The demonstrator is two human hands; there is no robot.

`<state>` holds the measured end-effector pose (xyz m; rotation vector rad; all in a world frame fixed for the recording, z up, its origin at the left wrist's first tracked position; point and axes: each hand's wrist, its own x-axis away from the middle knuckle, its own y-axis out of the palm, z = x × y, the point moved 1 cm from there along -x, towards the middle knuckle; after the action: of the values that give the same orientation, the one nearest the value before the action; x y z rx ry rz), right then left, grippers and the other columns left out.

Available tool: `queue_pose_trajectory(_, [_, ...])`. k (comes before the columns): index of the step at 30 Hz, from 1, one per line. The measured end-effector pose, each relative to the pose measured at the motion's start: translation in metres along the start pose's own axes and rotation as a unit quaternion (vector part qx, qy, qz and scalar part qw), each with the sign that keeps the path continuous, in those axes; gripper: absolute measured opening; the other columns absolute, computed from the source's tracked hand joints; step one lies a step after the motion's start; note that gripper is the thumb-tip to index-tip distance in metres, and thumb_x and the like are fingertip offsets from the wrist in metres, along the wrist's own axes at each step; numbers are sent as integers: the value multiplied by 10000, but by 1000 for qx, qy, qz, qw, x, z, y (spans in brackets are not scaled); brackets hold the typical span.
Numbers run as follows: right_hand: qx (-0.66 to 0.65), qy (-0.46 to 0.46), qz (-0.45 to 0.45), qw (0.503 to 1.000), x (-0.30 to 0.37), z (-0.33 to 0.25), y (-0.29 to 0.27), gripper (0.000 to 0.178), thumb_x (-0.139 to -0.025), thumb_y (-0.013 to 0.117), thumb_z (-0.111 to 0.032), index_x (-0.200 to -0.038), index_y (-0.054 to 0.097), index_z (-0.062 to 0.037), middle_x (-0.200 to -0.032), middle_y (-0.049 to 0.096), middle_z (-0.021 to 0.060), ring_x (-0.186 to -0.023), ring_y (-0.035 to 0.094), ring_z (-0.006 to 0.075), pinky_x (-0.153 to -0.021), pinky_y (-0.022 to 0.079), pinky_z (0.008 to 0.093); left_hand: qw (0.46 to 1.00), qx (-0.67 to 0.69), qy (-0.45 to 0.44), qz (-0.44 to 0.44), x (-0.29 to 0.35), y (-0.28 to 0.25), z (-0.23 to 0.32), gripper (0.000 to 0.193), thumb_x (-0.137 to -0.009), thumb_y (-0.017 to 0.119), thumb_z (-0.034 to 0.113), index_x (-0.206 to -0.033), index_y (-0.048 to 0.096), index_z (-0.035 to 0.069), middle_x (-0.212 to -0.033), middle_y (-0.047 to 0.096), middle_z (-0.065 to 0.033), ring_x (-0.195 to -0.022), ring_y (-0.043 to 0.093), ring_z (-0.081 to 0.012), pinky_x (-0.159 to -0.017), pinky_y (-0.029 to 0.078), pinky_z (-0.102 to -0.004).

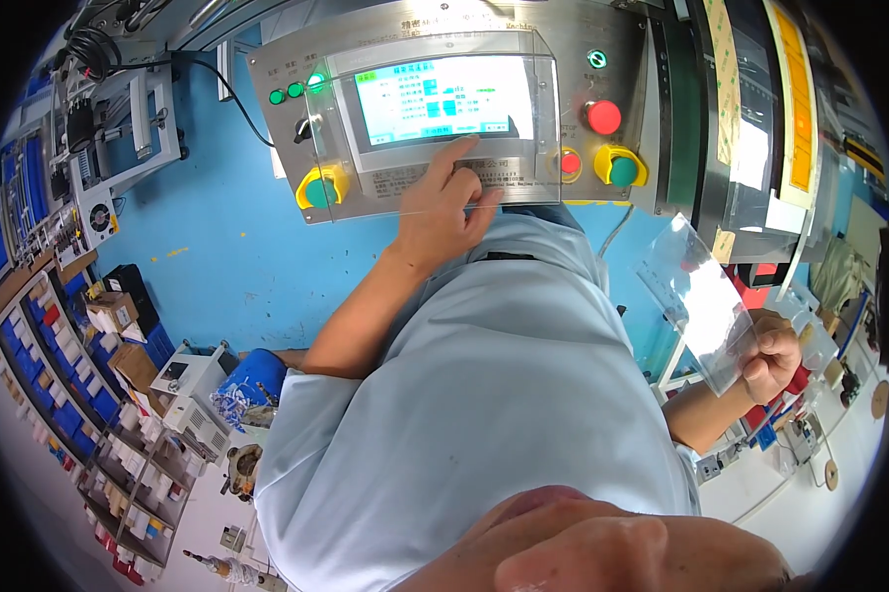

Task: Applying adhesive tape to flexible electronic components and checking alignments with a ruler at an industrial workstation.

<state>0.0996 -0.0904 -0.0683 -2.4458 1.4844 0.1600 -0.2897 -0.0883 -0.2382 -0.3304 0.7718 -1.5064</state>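
Observation:
My left hand [451, 197] reaches up to a lit touchscreen [435, 104] on a metal control panel [366, 202]. Its index finger is stretched toward the screen's lower edge while the other fingers curl loosely, with nothing visible in them. A clear cover [545, 118] surrounds the screen; whether the fingertip touches the glass I cannot tell. Off to the right, my right hand [772, 357] pinches the lower corner of a clear plastic sheet [696, 296], which stands tilted and catches bright reflections.
Beside the screen are a red push button [604, 117], green buttons in yellow guards [318, 192] and small green lamps [296, 90]. A machine with an orange strip [795, 109] stands at the right. Shelves with blue bins [55, 365] and a blue barrel [252, 380] are at the left.

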Motion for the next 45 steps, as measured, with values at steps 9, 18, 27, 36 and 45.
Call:
queue_pose_trajectory(9, [-10, -2, 11, 1000, 2, 0, 1, 327, -854, 716, -237, -1025, 578, 5, -568, 531, 10, -471, 474, 141, -464, 372, 279, 1000, 1, 0, 5, 0, -1, 1, 298, -762, 761, 129, -639, 494, 77, -1212, 589, -187, -619, 615, -162, -506, 497, -275])
queue_pose_trajectory(18, [-19, 5, -4, 1000, -2, -2, 4, 324, -861, 712, -233, -1029, 579, 11, -571, 532, 17, -477, 468, 131, -468, 377, 278, 1000, 0, -11, 3, 0, -1, 0, 287, -755, 762, 107, -643, 500, 68, -1204, 591, -181, -614, 610, -162, -501, 496, -273])
queue_pose_trajectory(27, [-20, 2, -2, 1000, -4, -1, 4, 332, -859, 714, -236, -1038, 579, 10, -568, 529, 14, -478, 465, 130, -465, 361, 275, 1000, 1, -5, 16, 0, 0, -3, 289, -756, 761, 107, -643, 498, 66, -1209, 589, -178, -625, 609, -164, -504, 493, -273])
queue_pose_trajectory(36, [-32, 2, -15, 999, -6, -1, 5, 333, -863, 708, -223, -1047, 575, 20, -576, 530, 20, -488, 486, 139, -472, 379, 280, 1000, -4, -16, 24, -1, -3, -3, 289, -758, 758, 113, -647, 494, 73, -1240, 577, -170, -552, 558, -146, -476, 458, -264])
queue_pose_trajectory(45, [-31, 3, -14, 999, -4, 1, 4, 343, -860, 711, -224, -1064, 584, 21, -575, 541, 14, -488, 495, 137, -480, 382, 275, 998, -28, -31, 45, -2, -7, -6, 274, -758, 759, 113, -673, 503, 66, -1277, 540, -180, -551, 548, -134, -488, 454, -259])
